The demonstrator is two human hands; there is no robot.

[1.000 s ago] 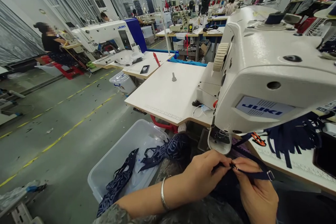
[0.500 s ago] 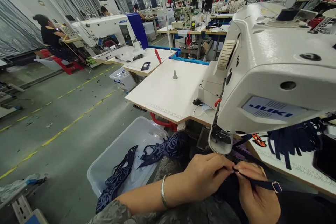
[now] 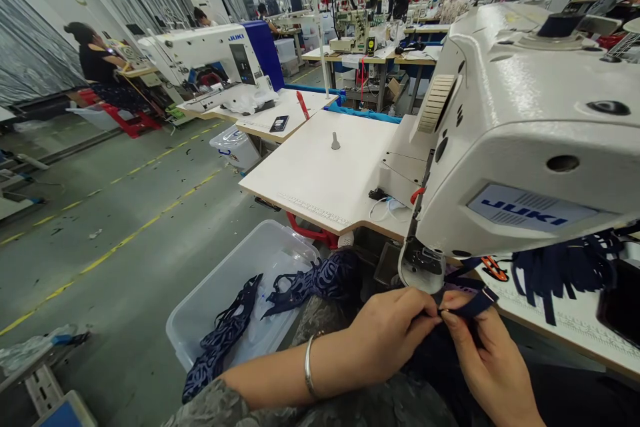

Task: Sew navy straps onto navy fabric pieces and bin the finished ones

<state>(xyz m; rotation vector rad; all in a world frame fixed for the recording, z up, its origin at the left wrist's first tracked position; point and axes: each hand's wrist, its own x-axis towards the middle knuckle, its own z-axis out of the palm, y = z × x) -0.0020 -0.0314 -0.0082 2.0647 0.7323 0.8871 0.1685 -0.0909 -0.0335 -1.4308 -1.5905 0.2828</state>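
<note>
A navy strap (image 3: 474,307) is pinched between the fingers of the left hand (image 3: 383,333) and those of the right hand (image 3: 493,363), just below the needle end (image 3: 424,267) of the sewing machine (image 3: 530,140). Risk, as judged: a twist could be introduced if the strap is rolled between the fingertips (the exact pinch point is hidden). The grip could be lost, since only a narrow band is held. Snagging on the machine is also possible, given its closeness. Loose navy strips (image 3: 565,273) are seen on the desk (image 3: 590,330).
</note>
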